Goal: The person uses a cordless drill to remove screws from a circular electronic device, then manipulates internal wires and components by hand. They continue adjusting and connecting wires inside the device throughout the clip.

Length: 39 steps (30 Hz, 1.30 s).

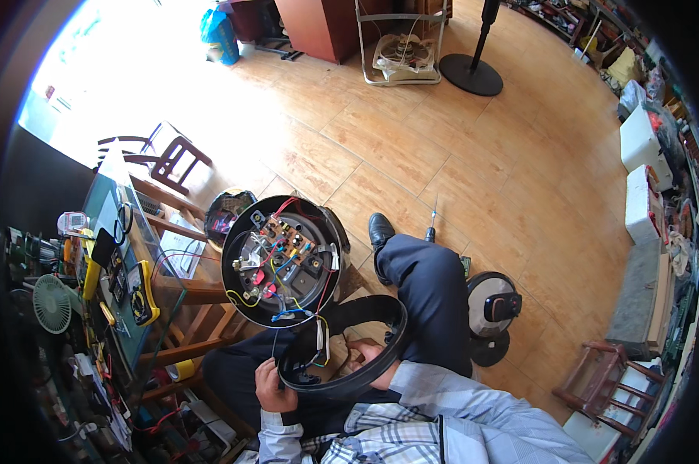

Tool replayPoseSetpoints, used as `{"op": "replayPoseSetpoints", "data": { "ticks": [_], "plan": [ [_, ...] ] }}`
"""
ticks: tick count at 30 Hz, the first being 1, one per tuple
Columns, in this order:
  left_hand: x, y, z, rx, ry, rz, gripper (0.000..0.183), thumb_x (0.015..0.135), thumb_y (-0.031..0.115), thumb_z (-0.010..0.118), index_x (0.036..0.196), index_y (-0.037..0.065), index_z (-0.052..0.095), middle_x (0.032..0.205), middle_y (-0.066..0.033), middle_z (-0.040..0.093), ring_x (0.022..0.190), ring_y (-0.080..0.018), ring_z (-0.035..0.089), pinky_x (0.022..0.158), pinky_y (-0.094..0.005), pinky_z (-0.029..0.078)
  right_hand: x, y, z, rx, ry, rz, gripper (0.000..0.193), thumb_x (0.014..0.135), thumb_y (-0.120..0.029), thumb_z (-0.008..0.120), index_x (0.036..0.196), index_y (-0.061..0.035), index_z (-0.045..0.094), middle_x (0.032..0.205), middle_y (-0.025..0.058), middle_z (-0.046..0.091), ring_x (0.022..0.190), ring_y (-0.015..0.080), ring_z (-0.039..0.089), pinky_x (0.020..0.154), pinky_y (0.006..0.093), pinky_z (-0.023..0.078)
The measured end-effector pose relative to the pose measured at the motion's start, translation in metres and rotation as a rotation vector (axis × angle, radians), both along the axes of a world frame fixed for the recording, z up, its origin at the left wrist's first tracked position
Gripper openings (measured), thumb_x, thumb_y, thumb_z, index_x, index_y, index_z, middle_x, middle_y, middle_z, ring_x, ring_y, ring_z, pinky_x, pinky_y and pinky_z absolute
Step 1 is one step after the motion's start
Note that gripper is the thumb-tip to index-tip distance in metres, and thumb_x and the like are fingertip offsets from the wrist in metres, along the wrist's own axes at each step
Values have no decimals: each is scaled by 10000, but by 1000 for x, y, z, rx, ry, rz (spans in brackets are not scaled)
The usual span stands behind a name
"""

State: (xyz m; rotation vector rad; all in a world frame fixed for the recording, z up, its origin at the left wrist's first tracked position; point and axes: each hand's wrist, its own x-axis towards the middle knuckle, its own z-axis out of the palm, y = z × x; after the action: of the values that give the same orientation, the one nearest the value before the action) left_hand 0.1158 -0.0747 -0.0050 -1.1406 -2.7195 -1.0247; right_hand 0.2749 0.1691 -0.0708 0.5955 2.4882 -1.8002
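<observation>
my left grip (276, 389) pinches the ring (349, 384); i can't tell what my right grip (371, 363) holds; tugging could snap wires (319, 335).

Pale grey jacket (492, 406), faint pattern on its long sleeves (434, 387), dark band at the left cuff (280, 418), plaid shirt (365, 447) in white, beige and black beneath, bare hands (275, 391), trousers (430, 290) looking dark navy from here, black round-toed shoe (380, 229)
</observation>
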Motion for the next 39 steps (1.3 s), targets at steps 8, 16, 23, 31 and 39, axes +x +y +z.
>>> {"op": "replayPoseSetpoints", "data": {
  "ticks": [8, 16, 23, 31, 39],
  "plan": [
    [-12, 1, -9, 25, -90, 24, 245, 833, 32, 828, 1067, -14, 771, 1204, -191, 778, 1190, -415, 733, 1038, -471, 585, 33, 4, 51, 74, 196, 544, 344, 976, -273, 738, 1237, -48, 742, 1169, 217, 734, 1095, 418, 741, 934, 522, 607],
    [-19, 9, -8, 13, -144, 18, 230, 824, 40, 854, 1022, -21, 755, 1211, -177, 781, 1157, -395, 740, 1005, -453, 597, 17, 93, 147, -652, 284, 1087, 499, 1155, -237, 659, 1532, 73, 553, 1515, 282, 628, 1385, 422, 637, 1168, 462, 514],
    [-21, 16, -8, 26, -175, 38, 212, 821, 48, 853, 1002, -9, 761, 1192, -181, 779, 1153, -400, 743, 998, -454, 602, -47, 179, 176, -366, 239, 57, 172, 1069, -132, 790, 1187, -9, 778, 1013, 49, 767, 886, 95, 704, 797, 275, 570],
    [-20, 4, -7, 79, -259, -92, 264, 780, 51, 849, 1028, -2, 774, 1138, -188, 781, 1196, -428, 739, 1036, -489, 593, -83, 170, 108, 249, 168, -98, 239, 952, -157, 816, 1135, -8, 778, 995, 159, 755, 950, 346, 744, 837, 434, 599],
    [-19, 6, -8, 88, -288, -187, 307, 741, 104, 875, 1010, 2, 768, 1169, -184, 769, 1230, -438, 718, 1051, -504, 574, -86, 175, 82, 221, 32, 173, 304, 976, -216, 839, 1185, 0, 795, 1081, 149, 797, 983, 273, 779, 894, 394, 609]
  ]
}}
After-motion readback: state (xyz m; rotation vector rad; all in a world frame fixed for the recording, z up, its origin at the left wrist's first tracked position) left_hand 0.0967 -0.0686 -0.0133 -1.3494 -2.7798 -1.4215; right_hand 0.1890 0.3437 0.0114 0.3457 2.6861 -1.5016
